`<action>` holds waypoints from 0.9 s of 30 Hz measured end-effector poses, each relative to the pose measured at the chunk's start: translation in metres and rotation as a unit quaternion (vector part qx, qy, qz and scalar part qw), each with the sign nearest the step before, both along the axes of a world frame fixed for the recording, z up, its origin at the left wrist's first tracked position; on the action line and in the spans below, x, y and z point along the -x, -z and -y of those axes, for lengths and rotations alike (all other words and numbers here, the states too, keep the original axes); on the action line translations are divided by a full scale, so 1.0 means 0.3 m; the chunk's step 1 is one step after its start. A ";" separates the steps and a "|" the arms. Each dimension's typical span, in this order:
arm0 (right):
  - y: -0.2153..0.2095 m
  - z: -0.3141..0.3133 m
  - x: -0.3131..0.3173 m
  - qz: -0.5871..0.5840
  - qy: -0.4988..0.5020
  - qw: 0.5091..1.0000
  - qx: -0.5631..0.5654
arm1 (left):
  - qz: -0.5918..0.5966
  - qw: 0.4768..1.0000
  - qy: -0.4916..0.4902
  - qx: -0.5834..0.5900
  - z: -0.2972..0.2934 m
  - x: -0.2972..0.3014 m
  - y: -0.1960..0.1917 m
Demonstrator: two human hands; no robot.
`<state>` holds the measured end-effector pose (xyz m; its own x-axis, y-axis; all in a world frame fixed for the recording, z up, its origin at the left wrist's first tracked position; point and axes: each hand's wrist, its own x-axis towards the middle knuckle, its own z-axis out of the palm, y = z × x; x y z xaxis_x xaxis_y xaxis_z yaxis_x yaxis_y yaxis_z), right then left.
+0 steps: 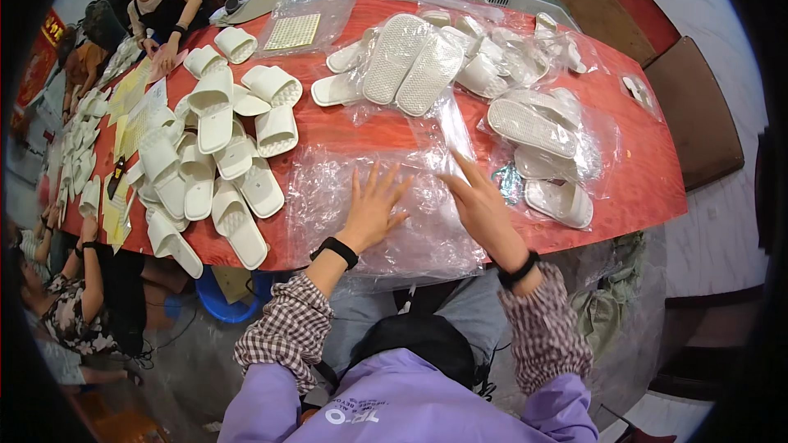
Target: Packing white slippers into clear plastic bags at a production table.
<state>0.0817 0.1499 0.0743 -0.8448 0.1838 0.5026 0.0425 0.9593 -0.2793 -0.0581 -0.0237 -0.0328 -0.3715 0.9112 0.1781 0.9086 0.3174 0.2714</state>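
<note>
Clear plastic bags (386, 234) lie flat in a stack on the red table, straight in front of me. My left hand (373, 207) is over them, palm down with fingers spread. Toward the right edge of the same bags is my right hand (478, 201), fingers stretched out and slightly blurred; I cannot tell whether it touches the plastic. Neither hand holds anything. Loose white slippers (211, 108) are heaped to the left of my left hand. Beyond my hands, bagged white slippers (413, 64) lie piled, and another bagged pair (533, 127) rests beside my right hand.
The red table (632, 180) curves around me. Sticker sheets (293, 32) lie at the back and a black-and-yellow cutter (117, 172) at the left. A blue bucket (230, 299) stands below the table edge. Co-workers (160, 4) sit along the left side. A grey crate (521, 4) is behind.
</note>
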 end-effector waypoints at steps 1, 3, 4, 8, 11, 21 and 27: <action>0.031 -0.012 0.070 -0.035 0.024 0.996 -0.081 | -0.003 1.000 -0.004 0.013 0.003 -0.007 0.007; 0.123 -0.070 0.158 -0.028 0.090 0.994 -0.049 | -0.006 1.000 -0.002 0.016 -0.018 -0.017 0.007; 0.170 -0.093 0.196 -0.021 0.145 0.989 -0.006 | -0.012 1.000 -0.006 0.017 -0.010 -0.020 0.002; 0.256 -0.213 0.207 -0.014 0.096 0.967 0.237 | 0.029 0.991 -0.128 0.035 0.019 -0.020 -0.018; 0.282 -0.215 0.199 -0.064 0.139 0.920 0.360 | 0.094 0.968 -0.232 0.028 0.057 0.022 0.040; 0.113 -0.070 0.063 0.139 -0.037 0.989 -0.039 | 0.144 0.964 -0.197 0.109 0.096 0.053 0.001; 0.277 -0.014 -0.080 0.213 -0.112 0.970 -0.040 | -0.003 0.993 -0.119 0.004 0.037 -0.081 -0.034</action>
